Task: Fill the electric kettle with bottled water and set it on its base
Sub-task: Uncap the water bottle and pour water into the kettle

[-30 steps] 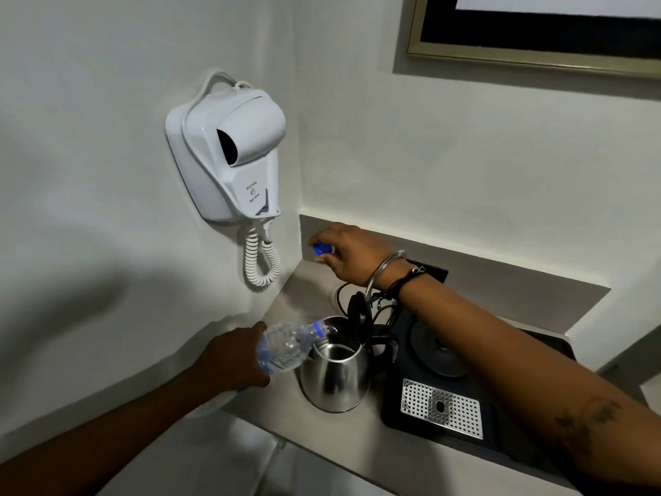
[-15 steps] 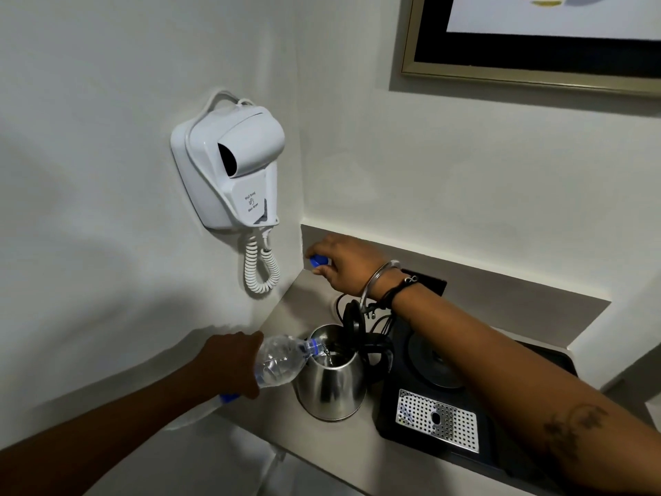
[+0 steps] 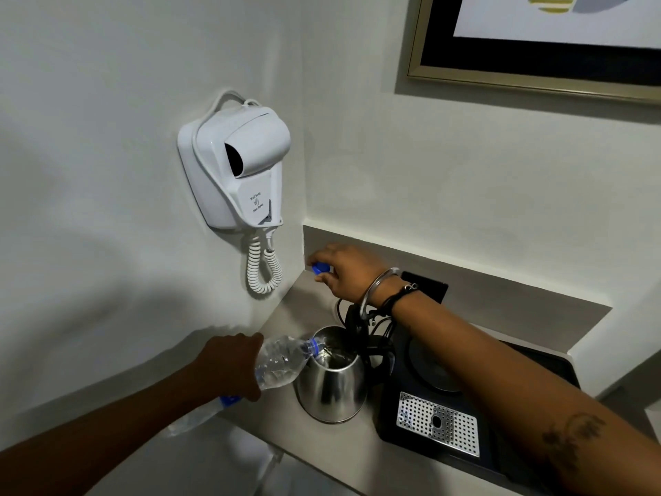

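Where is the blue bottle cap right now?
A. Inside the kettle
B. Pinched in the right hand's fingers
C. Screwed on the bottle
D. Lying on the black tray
B: the blue bottle cap sits between the fingertips of the right hand near the back corner, while the water bottle pours uncapped.

Corner fittings around a grey counter

A white wall-mounted hair dryer (image 3: 238,170) hangs on the left wall, its coiled cord (image 3: 263,268) looping down just beside the corner. A framed picture (image 3: 536,41) with a gold-toned frame and dark mat sits high on the back wall. On the grey counter (image 3: 343,445) rests a black tray (image 3: 397,424) carrying a perforated metal drip grille (image 3: 438,422). A dark socket plate (image 3: 431,286) is set in the grey upstand behind.
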